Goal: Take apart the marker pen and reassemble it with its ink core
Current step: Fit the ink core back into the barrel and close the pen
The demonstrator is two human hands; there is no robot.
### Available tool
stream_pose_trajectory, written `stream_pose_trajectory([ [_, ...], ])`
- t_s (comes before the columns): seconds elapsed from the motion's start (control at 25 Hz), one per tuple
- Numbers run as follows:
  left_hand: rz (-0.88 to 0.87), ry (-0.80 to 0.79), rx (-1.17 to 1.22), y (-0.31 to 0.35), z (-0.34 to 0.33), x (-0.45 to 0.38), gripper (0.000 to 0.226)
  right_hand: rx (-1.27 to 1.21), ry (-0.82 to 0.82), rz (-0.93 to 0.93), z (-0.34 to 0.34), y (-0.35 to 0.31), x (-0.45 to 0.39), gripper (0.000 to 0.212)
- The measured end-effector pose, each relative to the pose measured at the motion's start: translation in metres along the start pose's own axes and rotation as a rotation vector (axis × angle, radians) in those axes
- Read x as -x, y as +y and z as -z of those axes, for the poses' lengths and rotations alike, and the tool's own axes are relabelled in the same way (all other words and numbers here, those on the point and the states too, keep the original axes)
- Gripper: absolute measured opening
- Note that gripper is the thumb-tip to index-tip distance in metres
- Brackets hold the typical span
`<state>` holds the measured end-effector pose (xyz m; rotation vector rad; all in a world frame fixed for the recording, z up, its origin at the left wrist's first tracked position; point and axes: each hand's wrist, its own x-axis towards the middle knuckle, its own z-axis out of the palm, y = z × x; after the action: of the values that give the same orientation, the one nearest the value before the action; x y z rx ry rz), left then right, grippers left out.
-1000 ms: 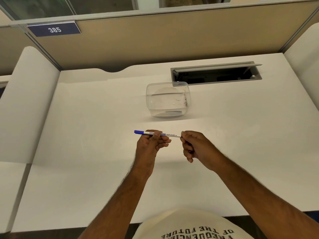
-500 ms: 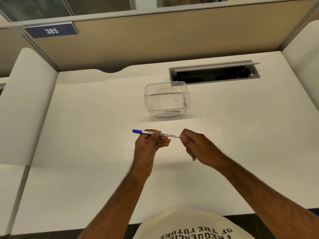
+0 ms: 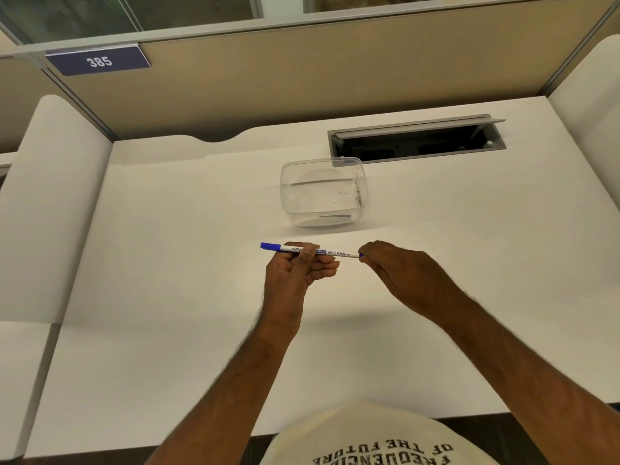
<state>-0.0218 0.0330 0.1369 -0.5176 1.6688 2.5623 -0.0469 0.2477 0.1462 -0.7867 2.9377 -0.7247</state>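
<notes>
A person's two bare hands hold a white marker pen [image 3: 335,253] level above a white desk [image 3: 167,263], near the middle of the view. The left hand [image 3: 295,276] closes around the barrel; the blue cap points toward nine o'clock. The right hand [image 3: 399,273] pinches the pen's other end, at three o'clock. A clear plastic container [image 3: 323,193] sits on the desk at twelve o'clock from the pen, well apart. Beyond it, toward one o'clock, is an open cable slot [image 3: 416,142].
</notes>
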Motion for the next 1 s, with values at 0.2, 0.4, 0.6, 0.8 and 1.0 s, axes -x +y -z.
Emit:
stream_pose_trajectory([
  [0.2, 0.0, 0.011, 0.027, -0.002, 0.001, 0.0, 0.014, -0.072, -0.042, -0.03, -0.002, -0.004, -0.006, 0.031],
  [0.4, -0.035, -0.024, -0.014, -0.003, -0.001, -0.001, 0.015, -1.085, -0.232, -0.53, 0.0, -0.011, -0.015, 0.035],
  [0.6, -0.032, -0.055, -0.121, -0.006, 0.001, -0.003, 0.014, -1.278, -0.432, -0.734, 0.009, -0.002, -0.012, 0.032],
  [0.8, 0.047, 0.008, -0.001, -0.011, -0.002, 0.003, 0.015, -0.105, -0.172, -0.183, -0.002, -0.007, 0.006, 0.028],
  [1.0, 0.031, 0.003, 0.01, -0.01, 0.002, 0.003, 0.013, -0.605, -0.254, -0.342, -0.007, -0.007, -0.004, 0.031],
])
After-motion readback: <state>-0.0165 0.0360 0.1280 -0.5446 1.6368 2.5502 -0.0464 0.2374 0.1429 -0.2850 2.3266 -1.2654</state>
